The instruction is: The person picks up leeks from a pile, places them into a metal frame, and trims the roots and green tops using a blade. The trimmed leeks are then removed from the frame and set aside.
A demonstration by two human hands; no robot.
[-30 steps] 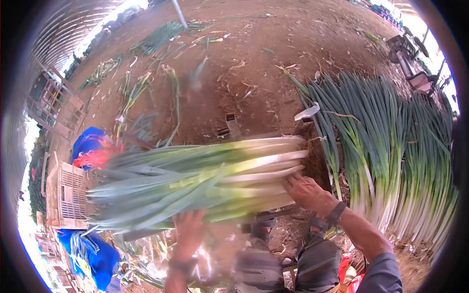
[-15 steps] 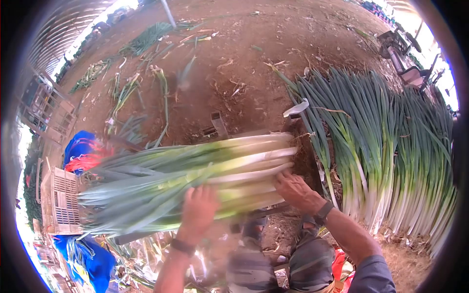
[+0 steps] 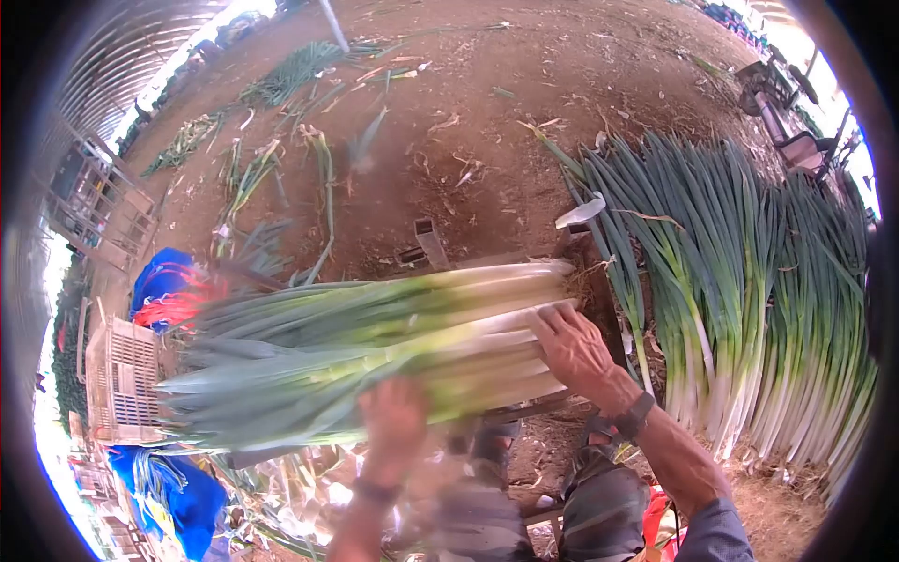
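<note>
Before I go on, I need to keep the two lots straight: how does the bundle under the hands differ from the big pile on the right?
The bundle lies crosswise, white ends right; the pile has its white ends toward the person. The bundle is smaller than the pile. Both show green leaves.

Green-and-white stalks (image 3: 375, 351), blue cloth (image 3: 192, 496), red strands (image 3: 183, 298), grey-and-black camouflage-patterned trousers (image 3: 604, 492).

The left hand (image 3: 393, 412) and right hand (image 3: 571, 347) are bare. Each arm has a dark wrist band (image 3: 637, 415). The dark blue-gray cloth sleeve (image 3: 719, 536) is short. The gray-and-brown patterned pants (image 3: 607, 506) look baggy.
</note>
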